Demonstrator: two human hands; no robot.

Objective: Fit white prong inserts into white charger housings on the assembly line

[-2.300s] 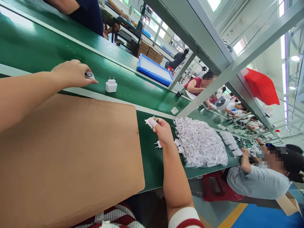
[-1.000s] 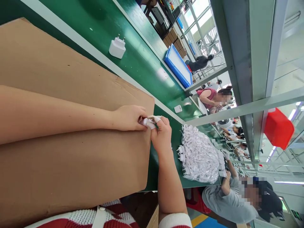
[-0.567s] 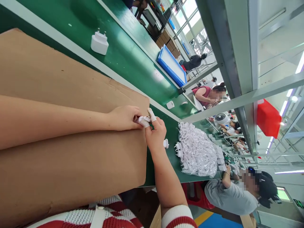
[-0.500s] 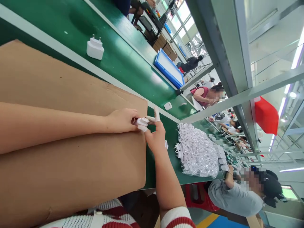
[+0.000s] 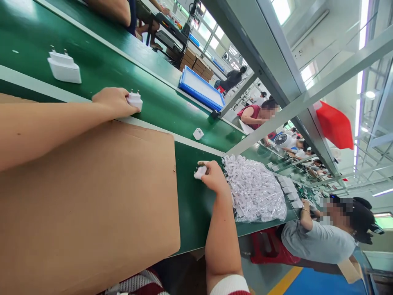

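Note:
My left hand (image 5: 115,102) reaches over the white rail to the green bench strip. Its fingers are closed round a white plug charger (image 5: 135,101), whose two pins point up. Another white plug charger (image 5: 64,69) stands pins up on the same strip, farther left. My right hand (image 5: 213,176) is above the green tabletop beside the cardboard, thumb and finger pinched on a small white plug charger (image 5: 200,172), partly covered by the fingers. Just right of that hand lies a clear plastic bag (image 5: 258,190) full of white chargers.
A large cardboard sheet (image 5: 92,205) covers the near bench. One small white charger piece (image 5: 198,133) lies on the green strip. Beyond it are a blue-rimmed tray (image 5: 201,88) and a metal frame post (image 5: 260,53). At right, a co-worker in grey (image 5: 319,241) sits beside white boxes (image 5: 290,191).
My hands were together over the cardboard's edge at one charger. My left hand has carried a charger up and left to the green strip. My right hand has drawn apart, pinching another.

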